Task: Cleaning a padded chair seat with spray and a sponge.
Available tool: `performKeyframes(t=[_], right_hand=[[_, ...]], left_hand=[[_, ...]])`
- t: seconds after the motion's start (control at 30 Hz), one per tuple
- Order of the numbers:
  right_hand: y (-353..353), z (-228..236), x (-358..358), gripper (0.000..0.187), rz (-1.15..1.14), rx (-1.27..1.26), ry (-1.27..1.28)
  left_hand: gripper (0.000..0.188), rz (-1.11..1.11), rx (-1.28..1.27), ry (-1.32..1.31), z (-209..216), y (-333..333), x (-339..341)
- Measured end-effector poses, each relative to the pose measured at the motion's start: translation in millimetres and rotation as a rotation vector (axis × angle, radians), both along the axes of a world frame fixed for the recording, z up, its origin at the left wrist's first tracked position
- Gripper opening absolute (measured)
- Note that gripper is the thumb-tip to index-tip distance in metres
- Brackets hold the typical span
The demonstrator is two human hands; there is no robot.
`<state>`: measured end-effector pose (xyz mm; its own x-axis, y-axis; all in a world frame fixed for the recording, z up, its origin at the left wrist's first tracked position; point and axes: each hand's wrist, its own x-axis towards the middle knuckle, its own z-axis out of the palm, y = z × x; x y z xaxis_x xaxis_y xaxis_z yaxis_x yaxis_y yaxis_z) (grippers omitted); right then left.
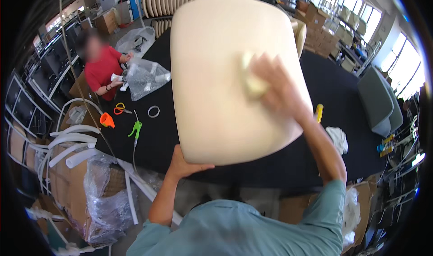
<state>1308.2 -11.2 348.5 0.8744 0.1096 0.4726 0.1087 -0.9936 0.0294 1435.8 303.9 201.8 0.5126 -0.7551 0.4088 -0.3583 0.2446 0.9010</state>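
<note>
A large cream chair panel (216, 121) with rounded corners stands tilted up in front of me over the black-covered table. My left hand (182, 165) grips its lower left corner, with the thumb along the bottom edge. Against the panel's face, right of its middle, my right hand (279, 87) presses a pale yellow sponge (254, 82). That hand and the sponge are smeared by motion. The panel hides the middle of the table behind it.
On the black table (331, 89) lie a green air blow gun (134, 129), orange-handled scissors (120, 108), a clear ring (154, 112), a yellow tube (319, 113) and a white cloth (337, 139). Grey shells (381, 100) stand right. A co-worker (103, 66) handles bagged white parts at left.
</note>
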Motion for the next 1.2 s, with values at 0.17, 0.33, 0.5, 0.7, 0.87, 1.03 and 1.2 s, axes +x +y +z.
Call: performKeyframes(t=[0.17, 0.33, 0.5, 0.7, 0.87, 1.03, 1.2], right_hand=[[95, -6, 20, 0.075, 0.562, -0.166, 0.256], [-62, 62, 85, 0.061, 0.034, -0.014, -0.268], [-116, 20, 60, 0.064, -0.065, -0.006, -0.483], [28, 5, 55, 0.073, 0.487, -0.326, 0.016], [-167, 54, 61, 0.064, -0.081, 0.385, -0.599], [-52, -11, 21, 0.066, 0.118, 0.287, -0.076], [24, -13, 15, 0.059, 0.481, -0.587, -0.001]], left_hand=[[0.041, -0.010, -0.099, 0.316, -22, -1, -15], [0.029, -0.039, -0.021, -0.049, -11, 2, -14], [0.034, -0.040, -0.001, -0.060, -10, 2, -12], [0.044, 0.013, 0.107, -0.017, -22, 6, -4], [0.048, 0.027, 0.010, -0.045, -26, 1, -11], [0.046, 0.133, 0.019, 0.127, -5, 5, -21], [0.053, 0.082, 0.050, 0.073, -26, 9, 4]])
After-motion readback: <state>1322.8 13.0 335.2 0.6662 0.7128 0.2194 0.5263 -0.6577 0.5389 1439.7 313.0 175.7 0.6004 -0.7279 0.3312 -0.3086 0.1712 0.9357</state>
